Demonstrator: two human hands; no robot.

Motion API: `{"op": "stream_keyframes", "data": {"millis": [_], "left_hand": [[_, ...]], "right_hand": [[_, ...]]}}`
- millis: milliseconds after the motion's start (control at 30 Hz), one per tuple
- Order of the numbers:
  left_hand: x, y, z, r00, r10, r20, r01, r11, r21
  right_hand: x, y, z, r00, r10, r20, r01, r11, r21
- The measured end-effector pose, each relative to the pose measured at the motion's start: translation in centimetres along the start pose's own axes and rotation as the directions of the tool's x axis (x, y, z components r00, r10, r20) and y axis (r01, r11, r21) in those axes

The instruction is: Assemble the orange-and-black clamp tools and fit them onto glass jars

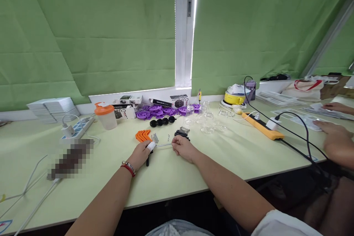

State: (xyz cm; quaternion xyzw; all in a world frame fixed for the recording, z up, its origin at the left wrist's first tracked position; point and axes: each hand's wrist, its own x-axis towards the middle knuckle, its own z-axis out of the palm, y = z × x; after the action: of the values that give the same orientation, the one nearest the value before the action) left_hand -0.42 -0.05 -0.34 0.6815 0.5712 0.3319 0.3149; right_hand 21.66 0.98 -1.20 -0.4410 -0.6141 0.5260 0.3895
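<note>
My left hand (141, 152), with a white wrap on the thumb, is closed on a black part (148, 159) that sticks out below the fingers. A thin metal rod (164, 145) runs from this grip across to my right hand (184, 149), whose fingertips pinch its other end. Just beyond the left hand lie orange angled pieces (143, 136) and several metal pins (155, 137). Small springs (184, 129) and black pieces (180, 133) are behind the right hand. Farther back sit black round knobs (163, 121) and a pile of purple plastic parts (157, 111).
Clear cup-like pieces (208, 120) stand right of the purple pile. An orange-lidded shaker bottle (107, 116) and a white power strip (79, 129) are at left. A yellow power strip (261, 125) trails black cables at right, near another person's hand (336, 132).
</note>
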Motion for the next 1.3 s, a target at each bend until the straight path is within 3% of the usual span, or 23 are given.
{"op": "stream_keyframes", "data": {"millis": [600, 1033, 1300], "left_hand": [[0.3, -0.7, 0.1, 1.0, -0.001, 0.011, 0.0, 1.0, 0.023], [0.5, -1.2, 0.0, 0.999, 0.042, 0.002, -0.042, 0.999, 0.029], [0.3, -0.6, 0.0, 1.0, 0.002, 0.016, -0.002, 1.0, 0.026]], "right_hand": [[0.4, 0.4, 0.1, 0.999, 0.042, -0.028, -0.041, 0.999, 0.024], [0.5, 0.8, 0.1, 1.0, 0.002, -0.011, -0.002, 1.0, -0.013], [0.5, 0.7, -0.1, 1.0, -0.007, -0.013, 0.007, 1.0, 0.022]]}}
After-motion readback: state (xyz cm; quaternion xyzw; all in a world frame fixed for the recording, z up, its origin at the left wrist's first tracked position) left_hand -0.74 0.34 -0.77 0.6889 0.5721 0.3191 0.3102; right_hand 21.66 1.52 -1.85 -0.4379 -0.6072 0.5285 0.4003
